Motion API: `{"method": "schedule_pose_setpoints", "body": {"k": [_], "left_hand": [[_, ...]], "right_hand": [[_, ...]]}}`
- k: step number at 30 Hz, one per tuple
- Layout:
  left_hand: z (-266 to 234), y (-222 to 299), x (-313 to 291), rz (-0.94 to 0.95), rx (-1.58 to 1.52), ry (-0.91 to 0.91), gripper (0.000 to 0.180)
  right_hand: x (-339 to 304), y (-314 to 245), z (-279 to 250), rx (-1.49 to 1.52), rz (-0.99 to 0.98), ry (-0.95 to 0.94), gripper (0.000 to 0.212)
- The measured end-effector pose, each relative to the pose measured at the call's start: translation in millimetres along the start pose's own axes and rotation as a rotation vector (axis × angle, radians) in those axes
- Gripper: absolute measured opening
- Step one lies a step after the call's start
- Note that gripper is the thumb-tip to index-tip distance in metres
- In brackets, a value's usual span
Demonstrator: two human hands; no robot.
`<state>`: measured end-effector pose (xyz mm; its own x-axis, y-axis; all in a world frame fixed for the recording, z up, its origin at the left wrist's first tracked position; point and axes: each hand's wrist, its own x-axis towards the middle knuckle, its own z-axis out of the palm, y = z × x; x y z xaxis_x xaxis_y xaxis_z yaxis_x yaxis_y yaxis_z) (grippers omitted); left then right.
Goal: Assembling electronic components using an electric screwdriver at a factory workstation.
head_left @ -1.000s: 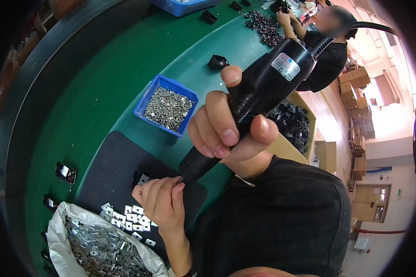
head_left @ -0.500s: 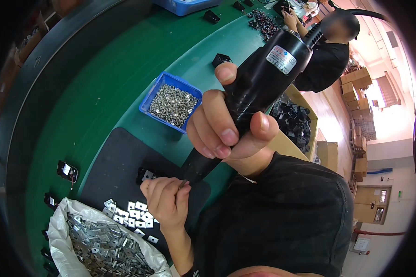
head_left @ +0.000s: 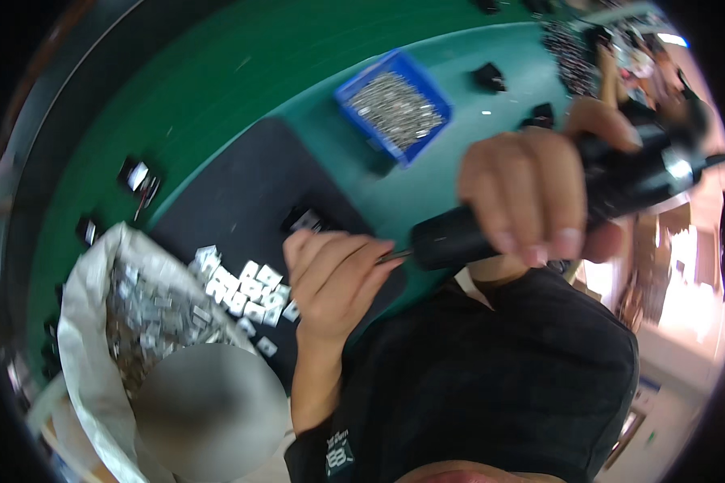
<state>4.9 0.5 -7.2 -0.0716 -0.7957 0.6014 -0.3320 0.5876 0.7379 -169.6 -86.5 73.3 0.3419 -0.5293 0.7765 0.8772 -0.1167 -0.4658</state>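
My right hand (head_left: 532,189) is wrapped round a black electric screwdriver (head_left: 451,237), which lies tilted with its cable end toward the right. From its front end sticks a thin metal bit (head_left: 396,256). The fingertips of my left hand (head_left: 330,278) are closed on that bit; whether a screw sits there too is hidden. Just behind the left fingers a small black part with a metal plate (head_left: 304,217) rests on the dark mat (head_left: 234,177). Several pale square metal plates (head_left: 254,291) lie on the mat beside my left wrist.
A blue bin (head_left: 349,92) full of screws stands beyond the mat. At lower left is a white sack (head_left: 84,322) of metal pieces, partly covered by a blurred grey round patch. Black housings (head_left: 489,76) lie farther off, and another person's arm (head_left: 608,76) shows at the far right.
The view has swung, shifting the bin and mat rightward and up. The screwdriver has turned from steeply upright to nearly level, its bit now visible between my left fingers.
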Motion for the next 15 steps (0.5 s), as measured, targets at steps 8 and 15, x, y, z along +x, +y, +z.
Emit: {"method": "schedule_pose_setpoints", "body": {"k": [8,15], "left_hand": [[1,-10,-7,0.034,0.079,0.045,0.026],[-10,-13,-6,0.041,0.209,0.046,0.026]], "right_hand": [[11,-4,-14,-0.159,0.331,-0.243,0.088],[14,-5,-12,-0.169,0.405,-0.318,0.089]]}}
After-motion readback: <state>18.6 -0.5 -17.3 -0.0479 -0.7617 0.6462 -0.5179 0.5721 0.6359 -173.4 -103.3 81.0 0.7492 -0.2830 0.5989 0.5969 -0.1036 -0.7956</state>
